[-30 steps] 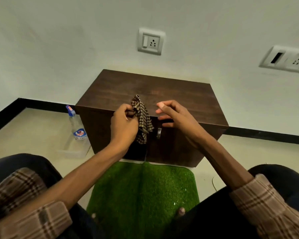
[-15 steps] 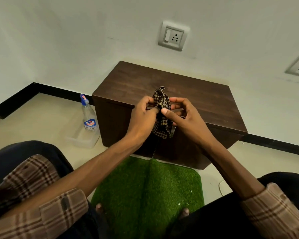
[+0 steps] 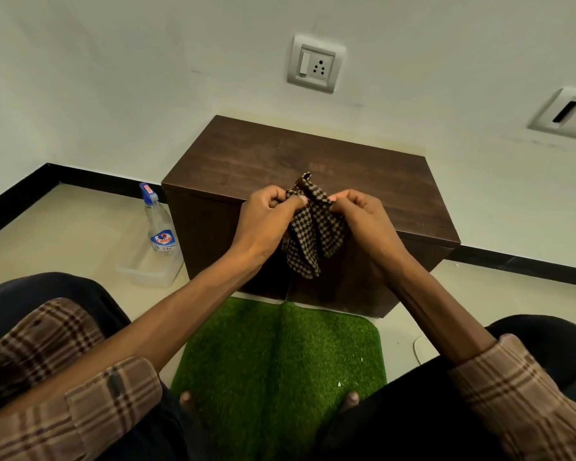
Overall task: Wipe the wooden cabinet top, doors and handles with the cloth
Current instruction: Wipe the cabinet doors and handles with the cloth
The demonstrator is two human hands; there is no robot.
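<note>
A low dark wooden cabinet [image 3: 266, 158] stands against the white wall in front of me. Its bare top faces up and its two doors face me. A brown-and-cream checked cloth [image 3: 313, 234] hangs in the air over the cabinet's front edge. My left hand [image 3: 266, 221] pinches its upper left corner. My right hand [image 3: 363, 221] pinches the upper right part. The cloth and my hands hide most of the door handles; only a sliver of one shows by the cloth's left edge.
A clear spray bottle [image 3: 158, 224] with a blue cap stands in a clear plastic tray [image 3: 147, 271] on the floor, left of the cabinet. A green grass mat [image 3: 280, 361] lies between my knees. A wall socket [image 3: 315, 64] sits above the cabinet.
One second ago only my left hand held the cloth. My right hand has since closed on it, and the two hands now spread it apart.
</note>
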